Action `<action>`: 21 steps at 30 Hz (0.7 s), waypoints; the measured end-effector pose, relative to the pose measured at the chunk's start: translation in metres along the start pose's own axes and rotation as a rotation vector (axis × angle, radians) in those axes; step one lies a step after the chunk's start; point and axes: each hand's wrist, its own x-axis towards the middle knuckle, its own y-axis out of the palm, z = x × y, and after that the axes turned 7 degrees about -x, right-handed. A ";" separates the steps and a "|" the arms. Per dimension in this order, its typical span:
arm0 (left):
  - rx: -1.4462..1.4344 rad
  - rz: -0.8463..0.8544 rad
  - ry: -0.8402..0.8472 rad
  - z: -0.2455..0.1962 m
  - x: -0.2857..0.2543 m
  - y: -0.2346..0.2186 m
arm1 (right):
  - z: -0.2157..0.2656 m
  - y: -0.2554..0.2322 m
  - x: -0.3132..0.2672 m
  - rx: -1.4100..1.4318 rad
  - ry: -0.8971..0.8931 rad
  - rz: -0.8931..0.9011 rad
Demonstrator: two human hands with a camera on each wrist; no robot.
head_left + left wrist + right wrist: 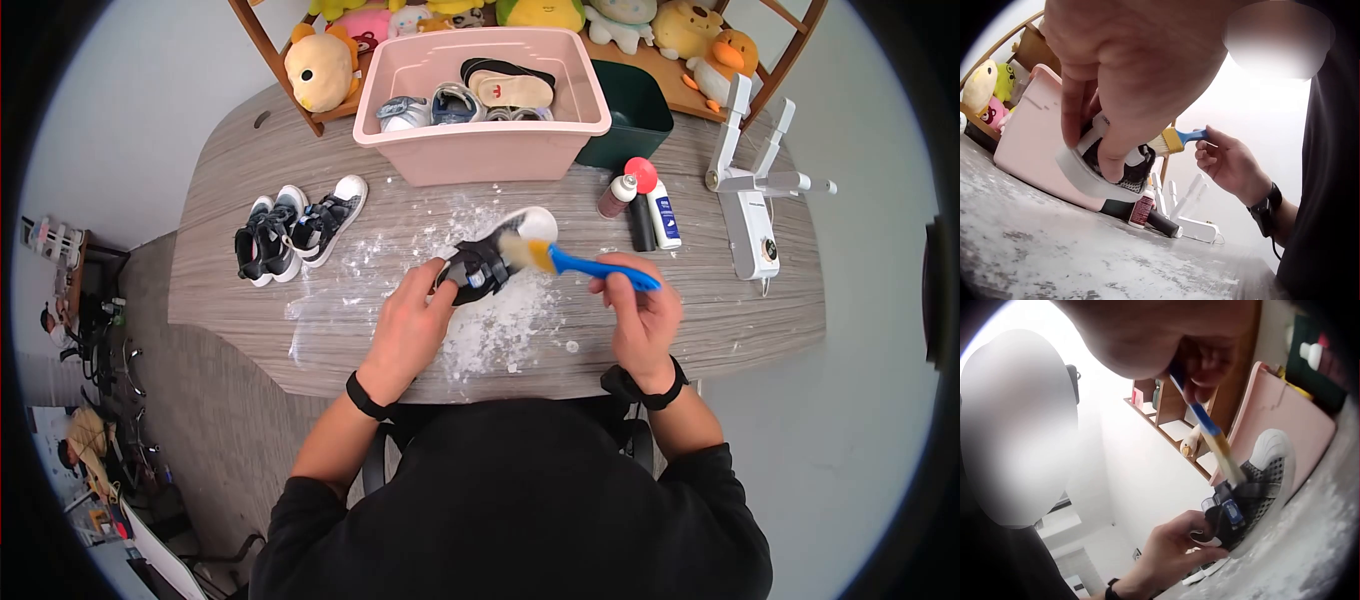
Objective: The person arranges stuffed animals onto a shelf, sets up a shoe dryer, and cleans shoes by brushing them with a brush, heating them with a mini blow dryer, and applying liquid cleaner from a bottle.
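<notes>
A dark sneaker with straps and a white toe (484,262) is on the table amid white powder (495,335). My left hand (408,318) grips it by the heel end, thumb on one side and fingers on the other. In the left wrist view, the sole is tilted over the tabletop. My right hand (645,318) pinches the blue handle of a paintbrush (575,263) with a yellow band. In the right wrist view, its pale bristles (1230,470) meet the sneaker's upper by the straps. Part of the handle's end is hidden by the fingers there.
Another pair of dark sneakers (300,228) stands at the left. Behind the work, a pink bin (480,155) holds several shoes beside a dark green bin (625,115). Bottles (663,215) and a white stand-like device (748,225) are at the right. Plush toys fill the shelf (660,85) behind.
</notes>
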 end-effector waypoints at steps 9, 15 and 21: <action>-0.028 0.018 -0.130 0.011 -0.020 -0.006 | -0.032 -0.016 0.025 -0.467 -0.364 0.062; -0.063 0.081 -0.165 0.007 -0.024 -0.009 | -0.092 0.003 0.035 -0.848 -0.395 0.328; -0.050 0.113 -0.120 0.006 -0.018 -0.011 | -0.080 0.002 0.052 -1.032 -0.361 0.422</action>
